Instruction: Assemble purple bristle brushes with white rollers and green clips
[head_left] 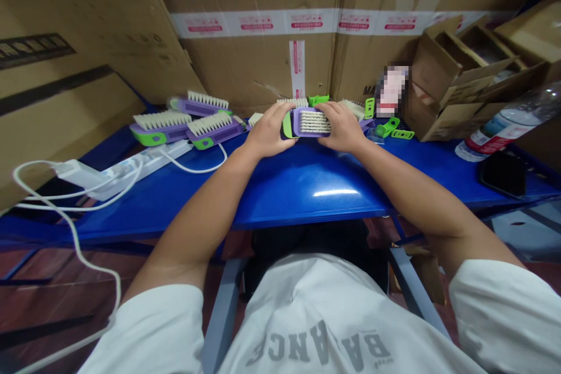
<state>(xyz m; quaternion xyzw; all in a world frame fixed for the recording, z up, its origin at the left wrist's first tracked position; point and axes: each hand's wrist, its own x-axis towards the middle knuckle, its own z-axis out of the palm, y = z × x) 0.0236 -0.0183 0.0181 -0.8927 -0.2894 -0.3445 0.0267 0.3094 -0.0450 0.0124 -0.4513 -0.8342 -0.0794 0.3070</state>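
Observation:
Between my two hands is a purple brush (314, 123) with pale bristles turned up towards me and a green end piece at its left. My left hand (270, 131) is closed round the green end, thumb along the near edge. Round the other end my right hand (343, 127) is closed, fingers over the far side. More brushes lie behind it, partly hidden by my hands. To the left, several purple and green brushes (162, 127) rest bristles up. Right of my right hand are loose green plastic clips (388, 127).
A white power strip (131, 169) with cables lies on the blue table (302, 187) at the left. A water bottle (504, 128), a black phone (502, 174) and open cardboard boxes (456, 70) are at the right. Large cartons (263, 64) stand along the back.

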